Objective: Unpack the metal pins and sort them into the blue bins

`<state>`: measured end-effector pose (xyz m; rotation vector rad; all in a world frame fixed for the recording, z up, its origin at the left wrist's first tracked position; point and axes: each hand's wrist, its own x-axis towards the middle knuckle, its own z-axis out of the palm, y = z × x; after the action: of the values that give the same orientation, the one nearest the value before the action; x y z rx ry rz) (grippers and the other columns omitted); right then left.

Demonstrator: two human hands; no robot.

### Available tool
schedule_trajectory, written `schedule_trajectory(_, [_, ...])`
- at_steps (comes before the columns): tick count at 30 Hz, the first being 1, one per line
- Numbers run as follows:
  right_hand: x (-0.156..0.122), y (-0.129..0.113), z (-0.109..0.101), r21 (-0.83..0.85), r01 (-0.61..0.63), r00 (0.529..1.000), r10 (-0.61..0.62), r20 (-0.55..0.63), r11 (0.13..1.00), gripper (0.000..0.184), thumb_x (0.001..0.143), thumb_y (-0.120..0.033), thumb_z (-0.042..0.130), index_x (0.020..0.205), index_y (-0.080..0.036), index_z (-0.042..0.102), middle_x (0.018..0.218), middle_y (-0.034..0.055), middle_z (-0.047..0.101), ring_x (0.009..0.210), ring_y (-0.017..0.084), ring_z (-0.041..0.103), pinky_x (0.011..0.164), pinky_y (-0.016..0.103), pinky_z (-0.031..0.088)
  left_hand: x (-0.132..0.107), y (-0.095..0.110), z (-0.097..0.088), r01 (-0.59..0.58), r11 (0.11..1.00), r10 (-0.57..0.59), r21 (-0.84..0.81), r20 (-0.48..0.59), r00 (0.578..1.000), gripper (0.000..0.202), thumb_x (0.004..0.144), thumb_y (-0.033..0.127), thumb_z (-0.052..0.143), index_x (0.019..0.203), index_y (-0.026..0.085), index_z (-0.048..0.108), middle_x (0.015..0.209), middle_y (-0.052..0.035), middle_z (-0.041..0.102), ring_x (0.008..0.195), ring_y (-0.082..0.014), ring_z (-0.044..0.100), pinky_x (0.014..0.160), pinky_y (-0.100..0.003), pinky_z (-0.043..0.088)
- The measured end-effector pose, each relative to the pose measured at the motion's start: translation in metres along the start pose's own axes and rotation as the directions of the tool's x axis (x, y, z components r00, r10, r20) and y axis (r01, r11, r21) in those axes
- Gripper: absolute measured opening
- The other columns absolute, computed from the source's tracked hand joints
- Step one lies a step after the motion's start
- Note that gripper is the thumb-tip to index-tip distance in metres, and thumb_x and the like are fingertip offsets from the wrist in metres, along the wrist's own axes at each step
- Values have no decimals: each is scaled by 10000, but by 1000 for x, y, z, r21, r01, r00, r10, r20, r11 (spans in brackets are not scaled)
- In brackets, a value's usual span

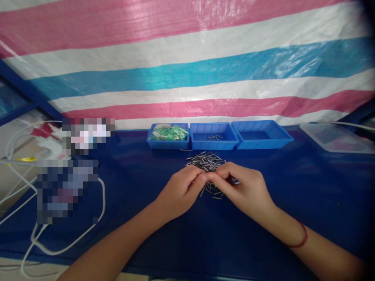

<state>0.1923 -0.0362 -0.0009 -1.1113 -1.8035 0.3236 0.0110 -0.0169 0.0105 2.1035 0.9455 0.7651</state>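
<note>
Metal pins (206, 160) lay at frame centre beneath the left hand (178, 193) and right hand (243, 189), both grips pinched narrow, fingertips touching.

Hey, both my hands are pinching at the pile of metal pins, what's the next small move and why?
Probably carry a pin to the middle bin. The left hand and right hand meet fingertip to fingertip over the pin pile, and that bin holds a few similar pins; the left bin holds green parts.

Place: makeshift assembly workshop
Bench: blue table (293, 187), 3 bins (213, 145), pins (206, 160) heaped
Backdrop: striped tarp (187, 70)
Side: white cables (101, 210)
</note>
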Motion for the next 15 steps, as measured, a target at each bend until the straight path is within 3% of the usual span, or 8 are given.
schedule_trajectory(3, [8,15,3,233,-274,960,281,1,933,164,857,-323,625,774,-186,591,640,-6,599,531,101,538,474,225,418,0,0,-2,101,995,-100,8,-54,993,256,944,319,469,1102,158,590,868,-18,630,681,-109,542,650,-223,423])
schedule_trajectory(6, [19,34,2,426,-384,895,443,-45,819,180,812,-344,666,844,-185,588,626,-22,580,464,88,510,390,206,389,1,-1,-5,142,990,-140,18,-81,987,284,928,323,494,1154,173,577,867,-6,637,634,-95,529,612,-213,416])
schedule_trajectory(8, [27,46,-1,466,-383,871,480,-106,798,209,782,-342,691,884,-187,596,664,-12,600,471,91,532,361,195,380,2,-1,-8,145,988,-140,52,-81,987,259,922,312,499,1118,179,603,850,-2,643,627,-96,528,605,-214,412])
schedule_trajectory(10, [33,55,-5,463,-371,867,479,-139,805,259,772,-339,691,967,-191,608,836,38,664,495,93,566,344,196,386,3,-1,-11,137,985,-131,103,-69,989,236,920,295,497,1088,186,621,837,2,649,638,-101,536,616,-219,411])
schedule_trajectory(13, [41,64,-9,395,-422,874,482,-62,816,405,798,-331,638,1178,-210,569,1179,122,638,445,73,560,324,223,409,6,-3,-21,104,971,-103,213,-20,995,197,927,273,478,1011,193,637,823,7,647,670,-107,552,642,-228,405])
schedule_trajectory(15, [44,68,-12,332,-465,870,493,2,821,504,814,-321,603,1298,-229,497,1265,148,597,411,69,556,331,246,437,6,-4,-28,69,948,-84,311,35,996,186,929,274,473,914,186,637,801,8,633,683,-112,557,644,-233,397])
